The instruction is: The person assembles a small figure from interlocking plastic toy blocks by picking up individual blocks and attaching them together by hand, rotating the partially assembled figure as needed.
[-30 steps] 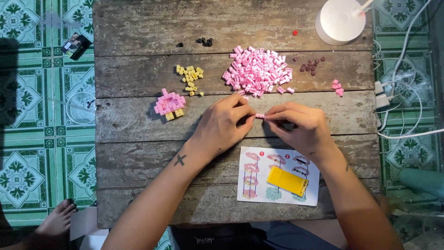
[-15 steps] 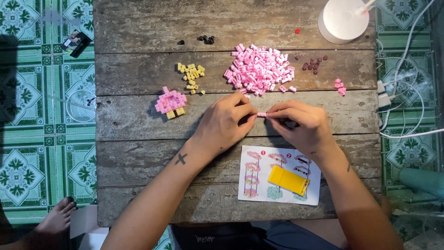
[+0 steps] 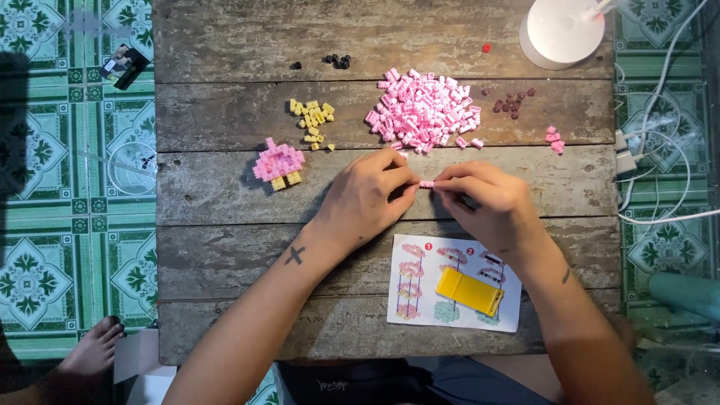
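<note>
Yellow plastic, a flat rectangular tool [image 3: 469, 292], is seen nearest the body, lying on a printed instruction sheet [image 3: 420, 300] at the near edge of the weathered wooden tabletop [image 3: 225, 255]. Just beyond the sheet, the two hands are brought together over the middle plank. A tiny pink brick piece [image 3: 427, 184] is pinched between them: the left hand [image 3: 367, 199] is closed on it from one side with thumb and forefinger, and the right hand [image 3: 487, 202] is closed on it from the other, fingertips nearly touching. Whether one brick or two stacked bricks are held cannot be told at this size.

The step in hand is judged to be the joining of small pink bricks into a sub-part, as pictured on the sheet. A steady squeeze with the studs lined up seems to be called for next, and then a further brick from the pile.

To the left, a finished pink assembly with a yellow base [image 3: 279, 164] is set down, apart from the hands. Farther off, a small heap of yellow bricks [image 3: 312, 120] and a large heap of pink bricks [image 3: 424, 111] are spread out, with a few dark red bricks [image 3: 514, 100] and stray pink ones [image 3: 553, 138] to the right. At the far edge, some black bricks [image 3: 337, 61] and the white round base of a lamp [image 3: 562, 30] are found.
</note>
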